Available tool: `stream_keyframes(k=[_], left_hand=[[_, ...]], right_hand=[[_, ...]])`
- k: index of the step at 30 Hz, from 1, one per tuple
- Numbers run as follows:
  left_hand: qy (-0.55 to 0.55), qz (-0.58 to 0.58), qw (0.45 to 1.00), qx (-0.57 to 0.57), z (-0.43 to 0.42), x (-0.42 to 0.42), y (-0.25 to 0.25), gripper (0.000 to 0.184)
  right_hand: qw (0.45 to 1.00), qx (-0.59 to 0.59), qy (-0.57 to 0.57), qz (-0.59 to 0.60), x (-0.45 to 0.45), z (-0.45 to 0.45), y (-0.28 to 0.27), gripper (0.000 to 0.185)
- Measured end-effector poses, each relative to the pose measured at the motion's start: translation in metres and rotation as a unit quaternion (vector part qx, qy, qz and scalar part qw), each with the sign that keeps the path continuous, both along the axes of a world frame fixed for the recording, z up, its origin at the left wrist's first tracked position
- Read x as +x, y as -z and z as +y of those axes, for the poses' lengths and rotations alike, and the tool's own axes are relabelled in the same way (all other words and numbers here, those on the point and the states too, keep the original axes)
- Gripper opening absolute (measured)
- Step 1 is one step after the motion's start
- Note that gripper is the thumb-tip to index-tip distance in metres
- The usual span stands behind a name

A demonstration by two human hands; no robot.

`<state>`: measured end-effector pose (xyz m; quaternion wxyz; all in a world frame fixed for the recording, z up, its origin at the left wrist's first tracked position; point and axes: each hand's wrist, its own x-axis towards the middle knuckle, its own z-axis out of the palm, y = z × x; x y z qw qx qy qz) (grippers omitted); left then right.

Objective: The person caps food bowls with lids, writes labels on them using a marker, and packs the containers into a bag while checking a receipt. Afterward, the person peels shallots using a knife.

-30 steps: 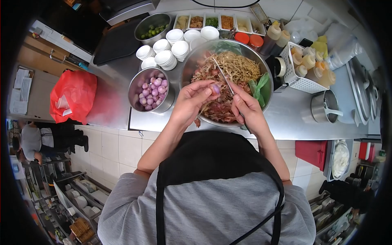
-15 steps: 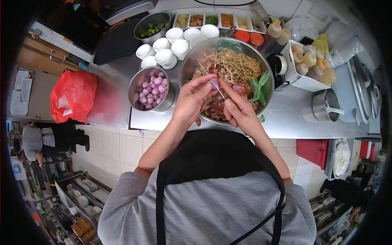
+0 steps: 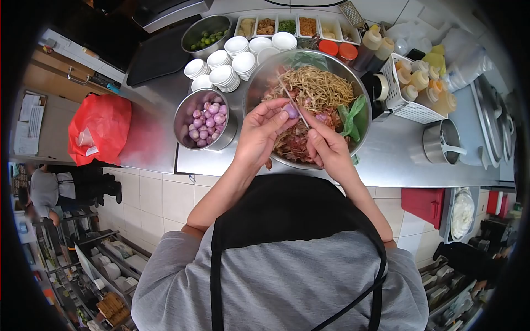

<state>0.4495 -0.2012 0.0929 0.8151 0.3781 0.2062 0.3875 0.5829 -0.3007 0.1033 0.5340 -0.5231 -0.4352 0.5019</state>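
Note:
A purple shallot (image 3: pixel 290 111) is pinched between the thumb and fingers of my left hand (image 3: pixel 261 128). My right hand (image 3: pixel 327 142) is closed round the handle end of a thin knife (image 3: pixel 289 91), whose blade slants up and left, close against the shallot. Both hands are over a large steel bowl (image 3: pixel 361 144) with reddish shallot skins (image 3: pixel 297 142), a heap of pale brown, stringy trimmings (image 3: pixel 323 88) and a green plastic bag (image 3: pixel 350 118) in it. Left of the bowl stands a steel pot (image 3: pixel 227 134) of peeled shallots (image 3: pixel 205 126).
Stacked white cups (image 3: pixel 224 77) and a bowl of green limes (image 3: pixel 207 39) sit behind the pot. Red-lidded jars (image 3: pixel 346 52), a white basket (image 3: pixel 415 113) of bottles and a small saucepan (image 3: pixel 441 144) stand to the right. A red bag (image 3: pixel 100 129) lies left; another person (image 3: pixel 47 185) is far left.
The knife has turned, so its blade shows wider beside the shallot. My right fingers have shifted slightly, and more of the shallot is visible in my left hand.

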Motion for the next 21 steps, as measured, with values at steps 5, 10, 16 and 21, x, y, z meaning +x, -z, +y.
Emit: stream_keyframes(k=[5,10,16,21], left_hand=[[0.042,-0.011,0.999,-0.003,0.000,0.001,-0.005,0.026],[0.026,0.019,0.999,0.010,-0.001,0.003,-0.007,0.029],[0.023,0.024,0.999,0.027,-0.001,0.001,-0.005,0.029],[0.024,0.022,0.999,0.007,0.000,0.003,-0.004,0.027]], right_hand=[[0.998,-0.039,0.010,0.052,0.010,0.000,-0.004,0.040],[1.000,0.018,-0.008,-0.019,0.003,-0.001,-0.009,0.042],[0.999,0.013,-0.017,-0.042,0.009,0.005,0.004,0.042],[1.000,0.007,-0.017,-0.004,0.007,0.002,0.000,0.041]])
